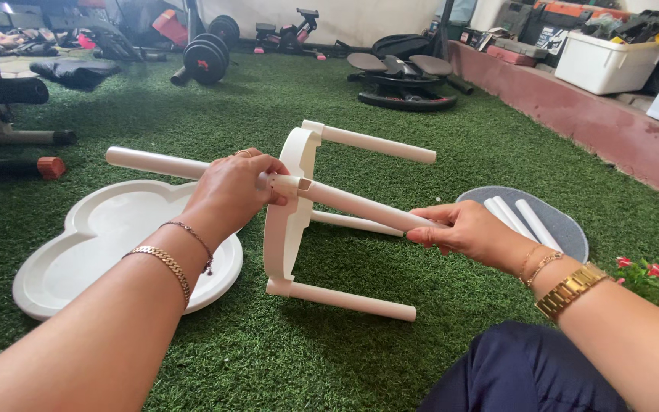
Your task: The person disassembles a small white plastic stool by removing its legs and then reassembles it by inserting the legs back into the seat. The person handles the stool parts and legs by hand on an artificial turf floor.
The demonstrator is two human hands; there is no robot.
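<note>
A cream plastic shelf panel (291, 221) stands on its edge on the green turf, with round cream legs sticking out to the right. My left hand (234, 191) grips the socket at the panel's middle, where two tubes meet. One tube (154, 162) runs out to the left behind that hand. My right hand (463, 229) holds the far end of another cream leg (360, 206) that slants from the socket down to the right. Two more legs (379, 143) (345, 299) stay fixed at the panel's top and bottom.
A second cloud-shaped cream panel (108, 244) lies flat on the left. Several loose cream tubes (520, 217) rest on a grey round mat (566, 229) on the right. Weight plates, dumbbells and benches crowd the back. A red ledge with a white bin (604, 65) runs along the right.
</note>
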